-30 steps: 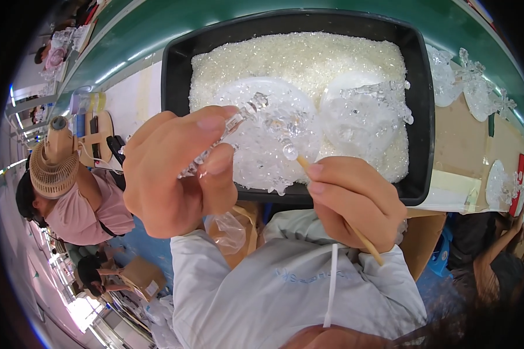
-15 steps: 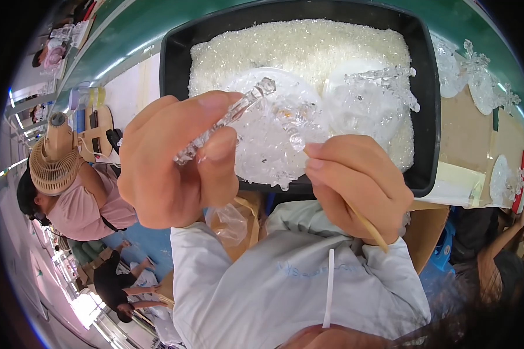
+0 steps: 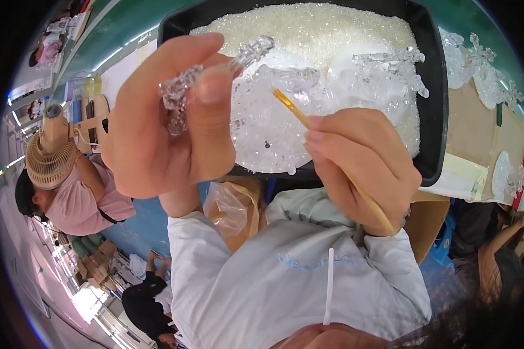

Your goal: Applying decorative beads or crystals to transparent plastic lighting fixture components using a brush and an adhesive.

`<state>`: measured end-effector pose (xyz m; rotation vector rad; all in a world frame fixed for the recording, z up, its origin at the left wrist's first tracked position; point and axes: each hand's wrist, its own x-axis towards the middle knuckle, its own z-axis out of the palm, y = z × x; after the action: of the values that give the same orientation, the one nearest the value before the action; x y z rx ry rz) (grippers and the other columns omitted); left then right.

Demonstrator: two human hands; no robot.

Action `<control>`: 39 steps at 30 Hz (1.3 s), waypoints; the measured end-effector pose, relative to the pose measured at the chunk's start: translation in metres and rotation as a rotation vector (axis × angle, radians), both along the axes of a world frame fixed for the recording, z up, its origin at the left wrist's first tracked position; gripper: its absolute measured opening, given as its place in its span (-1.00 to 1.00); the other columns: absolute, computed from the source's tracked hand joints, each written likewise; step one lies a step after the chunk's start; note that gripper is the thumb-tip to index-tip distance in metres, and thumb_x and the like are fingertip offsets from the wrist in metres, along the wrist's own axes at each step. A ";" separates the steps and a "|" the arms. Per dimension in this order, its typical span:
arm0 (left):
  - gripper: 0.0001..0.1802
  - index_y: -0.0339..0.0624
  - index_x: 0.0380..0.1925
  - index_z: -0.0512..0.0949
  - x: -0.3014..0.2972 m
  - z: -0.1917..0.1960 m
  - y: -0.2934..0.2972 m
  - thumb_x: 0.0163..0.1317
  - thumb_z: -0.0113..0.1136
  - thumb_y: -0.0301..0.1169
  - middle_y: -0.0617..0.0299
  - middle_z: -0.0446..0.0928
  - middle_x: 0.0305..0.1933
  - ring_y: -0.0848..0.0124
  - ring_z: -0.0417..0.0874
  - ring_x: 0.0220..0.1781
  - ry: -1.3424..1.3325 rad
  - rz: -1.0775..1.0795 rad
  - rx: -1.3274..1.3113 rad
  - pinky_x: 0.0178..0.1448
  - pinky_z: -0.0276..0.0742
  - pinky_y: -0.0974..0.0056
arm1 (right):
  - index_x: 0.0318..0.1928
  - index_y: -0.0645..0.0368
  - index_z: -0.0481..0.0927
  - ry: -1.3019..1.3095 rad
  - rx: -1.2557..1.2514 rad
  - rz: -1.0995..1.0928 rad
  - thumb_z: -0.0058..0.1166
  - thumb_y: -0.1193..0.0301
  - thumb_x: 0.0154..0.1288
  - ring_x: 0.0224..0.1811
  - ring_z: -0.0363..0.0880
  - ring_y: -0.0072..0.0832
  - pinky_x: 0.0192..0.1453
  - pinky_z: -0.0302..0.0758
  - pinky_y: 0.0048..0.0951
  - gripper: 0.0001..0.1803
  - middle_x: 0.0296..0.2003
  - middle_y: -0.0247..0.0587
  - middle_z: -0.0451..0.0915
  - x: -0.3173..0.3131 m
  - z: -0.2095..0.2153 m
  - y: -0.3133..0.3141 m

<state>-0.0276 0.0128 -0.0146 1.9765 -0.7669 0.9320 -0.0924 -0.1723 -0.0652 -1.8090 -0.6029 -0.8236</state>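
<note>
My left hand [image 3: 157, 128], raised over the left part of a black tray, pinches a clear plastic figure [image 3: 255, 51] between thumb and fingers. Part of the figure is hidden behind the fingers; it has knobbly, faceted ends. In my right hand [image 3: 364, 160] is a slim paintbrush [image 3: 291, 106], its wooden handle running back past the wrist and its amber tip pointing up and left. The tip is apart from the figure. Below both hands, round translucent plates [image 3: 268, 145] with clear pieces on them lie on glittering granules [image 3: 308, 26].
The black tray [image 3: 434, 87] has raised walls. More clear figures [image 3: 486, 72] on round bases stand to its right. At left are a beige fan [image 3: 51, 148] and a person in pink [image 3: 93, 203]. A plastic bag [image 3: 224, 209] lies in a box below the tray.
My left hand has risen and turned the clear figure, showing more of its lower part. The right hand has tilted the paintbrush, so its amber tip now shows. The view has shifted slightly.
</note>
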 end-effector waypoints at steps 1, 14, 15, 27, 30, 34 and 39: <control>-0.68 -0.54 -0.11 0.57 0.002 0.000 -0.002 0.36 0.23 -0.39 -0.08 0.70 -0.40 0.65 0.41 -0.60 0.003 -0.003 -0.002 -0.46 0.24 0.59 | -0.25 0.35 0.69 -0.016 0.021 -0.016 0.31 0.72 -0.18 -0.38 0.64 -0.20 -0.33 0.61 -0.37 -0.66 -0.33 -0.04 0.66 -0.001 0.000 -0.001; -0.69 -0.54 -0.12 0.61 0.007 -0.003 0.003 0.35 0.27 -0.41 0.00 0.71 -0.40 0.69 0.41 -0.59 0.009 -0.031 -0.089 -0.48 0.20 0.62 | -0.26 0.33 0.66 -0.020 -0.025 -0.037 0.38 0.71 -0.07 -0.39 0.62 -0.20 -0.30 0.59 -0.37 -0.72 -0.34 -0.01 0.70 -0.002 0.005 -0.004; -0.70 -0.53 -0.13 0.61 0.007 -0.004 0.003 0.35 0.27 -0.41 -0.01 0.71 -0.40 0.68 0.41 -0.59 0.005 -0.043 -0.092 -0.49 0.20 0.62 | -0.26 0.33 0.66 -0.020 -0.027 -0.041 0.38 0.71 -0.07 -0.39 0.62 -0.20 -0.30 0.59 -0.37 -0.72 -0.34 -0.01 0.70 -0.001 0.004 -0.003; -0.63 -0.32 -0.31 0.40 0.006 0.030 0.042 0.50 0.01 -0.18 -0.21 0.65 -0.41 0.22 0.48 -0.67 -0.240 -0.525 0.431 -0.59 0.34 0.19 | -0.05 0.27 0.42 -0.232 0.618 0.266 0.13 0.60 0.29 -0.47 0.59 -0.31 -0.40 0.62 -0.36 -0.75 -0.24 0.16 0.60 -0.025 -0.005 -0.015; -0.54 -0.24 -0.34 0.29 -0.003 0.017 0.038 0.55 -0.18 -0.03 -0.13 0.63 -0.46 0.25 0.43 -0.67 -0.321 -0.485 0.401 -0.59 0.34 0.20 | -0.02 0.09 0.38 0.134 0.684 0.176 0.14 0.42 0.40 -0.40 0.49 -0.34 -0.40 0.51 -0.42 -0.76 -0.18 -0.07 0.51 -0.027 0.007 -0.016; -0.56 -0.18 -0.33 0.26 -0.007 0.011 0.030 0.57 -0.23 -0.03 -0.02 0.59 -0.55 0.30 0.41 -0.69 -0.412 -0.438 0.363 -0.60 0.30 0.25 | -0.08 0.18 0.46 0.189 0.457 0.234 0.14 0.60 0.21 -0.43 0.56 -0.34 -0.35 0.60 -0.40 -0.73 -0.19 0.01 0.54 -0.023 0.005 -0.016; -0.54 -0.19 -0.32 0.26 -0.005 0.012 0.037 0.52 -0.24 0.01 -0.04 0.55 -0.60 0.23 0.49 -0.68 -0.480 -0.537 0.378 -0.68 0.32 0.18 | -0.24 0.28 0.57 0.015 0.357 0.205 0.12 0.69 -0.08 -0.48 0.60 -0.26 -0.40 0.60 -0.37 -0.71 -0.26 0.11 0.64 -0.012 -0.004 -0.010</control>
<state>-0.0323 0.0494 -0.0028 1.7055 -1.7541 0.9818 -0.1047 -0.1828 -0.0693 -1.4037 -0.5798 -0.7257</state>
